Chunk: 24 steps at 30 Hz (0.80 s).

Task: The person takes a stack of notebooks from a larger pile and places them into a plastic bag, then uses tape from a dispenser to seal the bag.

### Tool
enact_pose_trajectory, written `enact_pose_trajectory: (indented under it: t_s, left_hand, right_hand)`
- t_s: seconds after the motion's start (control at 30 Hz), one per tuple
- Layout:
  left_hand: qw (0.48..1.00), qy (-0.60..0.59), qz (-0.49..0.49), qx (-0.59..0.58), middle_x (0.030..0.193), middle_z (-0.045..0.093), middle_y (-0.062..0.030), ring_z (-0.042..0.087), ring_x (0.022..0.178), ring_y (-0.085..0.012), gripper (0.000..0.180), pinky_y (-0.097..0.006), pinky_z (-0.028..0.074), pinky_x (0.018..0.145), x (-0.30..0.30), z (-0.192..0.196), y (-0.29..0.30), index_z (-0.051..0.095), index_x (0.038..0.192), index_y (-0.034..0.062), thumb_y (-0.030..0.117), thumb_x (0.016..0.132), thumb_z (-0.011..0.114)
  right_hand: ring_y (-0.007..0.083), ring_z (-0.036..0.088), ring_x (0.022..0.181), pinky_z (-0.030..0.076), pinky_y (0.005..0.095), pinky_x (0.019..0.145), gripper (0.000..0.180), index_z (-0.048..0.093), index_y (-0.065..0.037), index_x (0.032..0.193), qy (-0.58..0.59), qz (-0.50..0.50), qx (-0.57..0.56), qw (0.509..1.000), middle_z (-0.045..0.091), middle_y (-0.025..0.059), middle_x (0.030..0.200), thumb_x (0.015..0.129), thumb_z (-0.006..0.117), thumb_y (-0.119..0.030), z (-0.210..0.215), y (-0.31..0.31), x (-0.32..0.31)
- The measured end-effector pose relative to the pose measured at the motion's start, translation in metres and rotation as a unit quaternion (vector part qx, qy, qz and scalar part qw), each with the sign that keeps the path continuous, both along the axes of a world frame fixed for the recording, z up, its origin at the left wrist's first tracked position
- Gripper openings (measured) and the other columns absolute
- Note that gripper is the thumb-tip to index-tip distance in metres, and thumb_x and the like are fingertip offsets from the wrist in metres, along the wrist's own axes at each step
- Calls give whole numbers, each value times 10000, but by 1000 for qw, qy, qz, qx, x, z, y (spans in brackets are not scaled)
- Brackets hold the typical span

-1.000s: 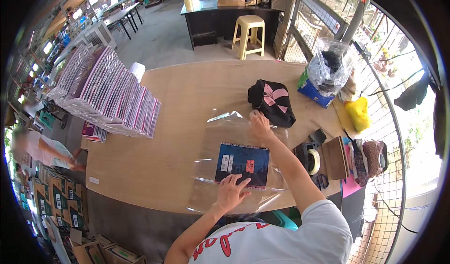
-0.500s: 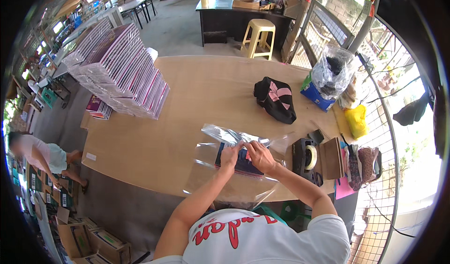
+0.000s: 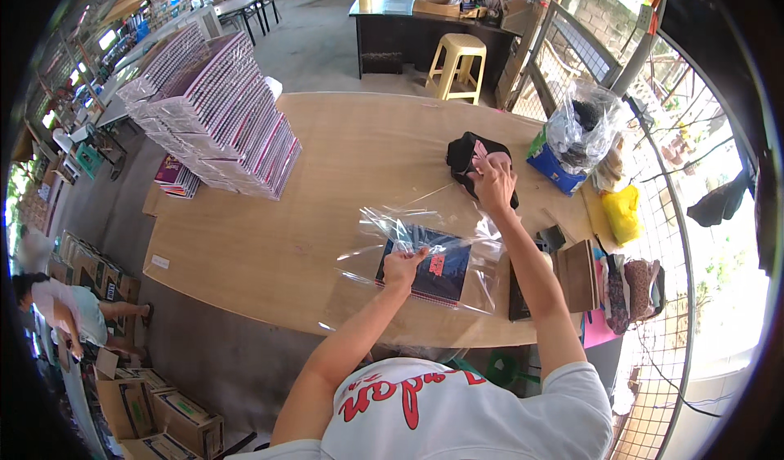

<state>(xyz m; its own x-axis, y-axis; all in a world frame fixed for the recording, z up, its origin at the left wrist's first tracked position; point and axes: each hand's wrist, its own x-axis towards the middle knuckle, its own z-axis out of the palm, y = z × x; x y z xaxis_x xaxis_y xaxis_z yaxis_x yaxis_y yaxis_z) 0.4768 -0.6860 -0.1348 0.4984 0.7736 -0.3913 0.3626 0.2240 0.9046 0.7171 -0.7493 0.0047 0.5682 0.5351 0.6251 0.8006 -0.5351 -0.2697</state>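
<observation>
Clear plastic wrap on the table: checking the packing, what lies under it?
A dark-covered notebook with a red label shows through the clear plastic wrap; its underside cannot be seen.

Your left hand [image 3: 403, 264] pinches a clear, glossy plastic sleeve [image 3: 425, 252] over a dark navy notebook [image 3: 431, 271] with a small red patch on its cover (and a thin red edge below). Your right hand [image 3: 492, 184] rests at a black pouch [image 3: 474, 160] marked with pink. The table [image 3: 269, 240] is pale tan wood. The stacked notebooks [image 3: 216, 117] show pink and white striped edges. Further off sit a yellow stool [image 3: 457, 64], a blue box [image 3: 557, 166] and a yellow bag [image 3: 622, 213]. Your shirt [image 3: 457, 415] is white with red lettering.
</observation>
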Motion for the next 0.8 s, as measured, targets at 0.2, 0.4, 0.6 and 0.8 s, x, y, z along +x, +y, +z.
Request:
enact_pose_trajectory:
  t_s: [0.2, 0.4, 0.6, 0.8]
  left_hand:
    - [997, 31, 65, -10, 698, 674, -51, 639, 728, -244, 581, -456, 431, 790, -4, 3, -1, 641, 655, 71, 628, 709, 799]
    - [995, 90, 39, -1, 772, 730, -41, 681, 812, -254, 568, -463, 431, 854, -2, 13, -4, 700, 698, 96, 650, 821, 673]
    - [993, 80, 83, -26, 808, 747, -51, 681, 902, -233, 632, -426, 438, 891, 7, 39, -12, 719, 737, 81, 602, 977, 452]
    - [993, -82, 44, -67, 870, 747, -73, 624, 923, -136, 567, -316, 401, 899, -12, 27, -3, 716, 846, 57, 541, 1004, 466]
  right_hand:
    - [282, 669, 946, 517, 423, 812, 395, 745, -103, 974, 159, 392, -495, 759, 724, 65, 1006, 684, 806, -365, -24, 37, -64]
    - [290, 685, 830, 534, 463, 749, 176, 698, -102, 811, 132, 124, -83, 980, 718, 88, 966, 779, 699, -275, -22, 46, 41]
    - [303, 639, 966, 450, 584, 772, 167, 731, -97, 835, -48, 139, -480, 865, 706, 89, 870, 763, 712, -247, -54, 73, -4]
    - [272, 640, 1000, 437, 518, 882, 400, 688, -131, 1047, 3, 312, -387, 868, 674, 68, 1021, 766, 753, -408, -6, 29, -33]
